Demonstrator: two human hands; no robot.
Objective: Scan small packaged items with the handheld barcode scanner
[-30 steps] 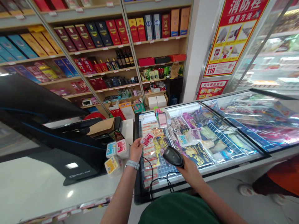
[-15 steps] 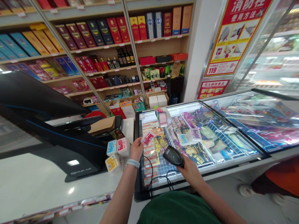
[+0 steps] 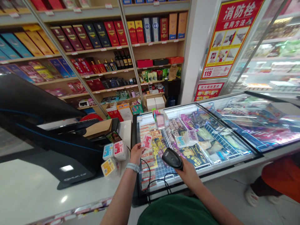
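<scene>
Left hand point(image 3: 136, 153) pinches pink-and-white packet point(image 3: 147, 141) between thumb and fingertips, holding it up over the glass lid of a chest freezer point(image 3: 225, 165), its face apparently left open to view. Right hand point(image 3: 189, 175) grips a black handheld barcode scanner point(image 3: 171, 158), fingers curled round the handle and partly hidden behind it. Scanner nose is turned toward the packet, seemingly to keep both in line at short range. Scanner cable point(image 3: 148, 184) lies slack across the glass, leaving the right hand free to angle. Three plastic tubs point(image 3: 111, 157) sit on the white counter point(image 3: 42, 190), just left of the left hand, within easy reach.
</scene>
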